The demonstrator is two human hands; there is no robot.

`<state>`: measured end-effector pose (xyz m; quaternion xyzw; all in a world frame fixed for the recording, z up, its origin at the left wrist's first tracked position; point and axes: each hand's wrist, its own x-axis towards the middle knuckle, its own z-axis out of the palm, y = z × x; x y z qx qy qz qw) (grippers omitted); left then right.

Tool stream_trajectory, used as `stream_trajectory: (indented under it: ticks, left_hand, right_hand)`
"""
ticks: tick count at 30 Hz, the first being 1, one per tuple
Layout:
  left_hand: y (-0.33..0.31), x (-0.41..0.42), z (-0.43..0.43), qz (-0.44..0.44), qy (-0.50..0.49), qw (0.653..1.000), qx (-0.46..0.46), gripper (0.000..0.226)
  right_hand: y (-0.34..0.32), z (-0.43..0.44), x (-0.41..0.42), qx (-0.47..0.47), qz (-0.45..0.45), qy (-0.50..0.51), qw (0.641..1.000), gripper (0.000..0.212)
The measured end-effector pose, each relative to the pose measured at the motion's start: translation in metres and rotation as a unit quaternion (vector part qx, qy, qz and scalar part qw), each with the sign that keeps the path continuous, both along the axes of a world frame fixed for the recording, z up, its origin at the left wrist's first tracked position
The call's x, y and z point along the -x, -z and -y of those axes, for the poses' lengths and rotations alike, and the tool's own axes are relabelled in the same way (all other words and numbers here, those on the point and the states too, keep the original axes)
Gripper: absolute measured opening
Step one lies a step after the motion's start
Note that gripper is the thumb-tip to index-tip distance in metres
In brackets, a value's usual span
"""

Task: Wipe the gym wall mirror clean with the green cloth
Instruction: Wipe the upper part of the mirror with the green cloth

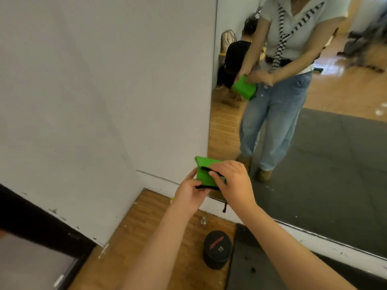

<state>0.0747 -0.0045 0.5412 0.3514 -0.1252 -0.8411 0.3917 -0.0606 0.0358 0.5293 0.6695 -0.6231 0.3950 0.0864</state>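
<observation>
Cloth (206,171) sits folded near the mirror (335,143), pinched by both my left hand (191,190) and right hand (232,181); a slack pinch could let it unfold or drop.

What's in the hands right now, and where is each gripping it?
Both hold the green cloth, which is folded. The left hand grips its lower left edge, and the right hand pinches its right side from above.

Pale short-sleeved top (303,38), striped black-and-white scarf (279,51), light blue jeans (272,114), tan boots (265,174).
</observation>
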Motion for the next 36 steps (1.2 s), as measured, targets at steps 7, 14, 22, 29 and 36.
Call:
stream_trajectory:
  ticks: [7, 14, 22, 29, 36]
  left_hand:
    - [-0.011, -0.003, -0.003, -0.011, -0.019, 1.000, 0.012, 0.037]
    - [-0.030, -0.009, 0.000, -0.046, 0.012, 0.999, 0.022, 0.034]
    - [-0.063, 0.034, 0.013, -0.057, 0.022, 0.998, 0.034, 0.025]
    - [-0.093, 0.083, 0.037, 0.174, 0.024, 0.931, 0.319, 0.040]
    - [-0.150, 0.104, 0.097, 0.403, 0.014, 0.699, 0.591, 0.029]
  right_hand:
    - [0.011, -0.007, -0.014, 0.024, -0.072, -0.035, 0.996, 0.028]
    - [0.001, -0.004, -0.017, 0.020, -0.086, -0.038, 0.995, 0.035]
    - [-0.021, 0.013, 0.026, 0.075, -0.086, 0.001, 0.993, 0.030]
    - [-0.091, 0.036, 0.082, 0.028, 0.187, 0.041, 0.981, 0.014]
    - [-0.162, 0.063, 0.126, 0.054, 0.268, -0.017, 0.962, 0.014]
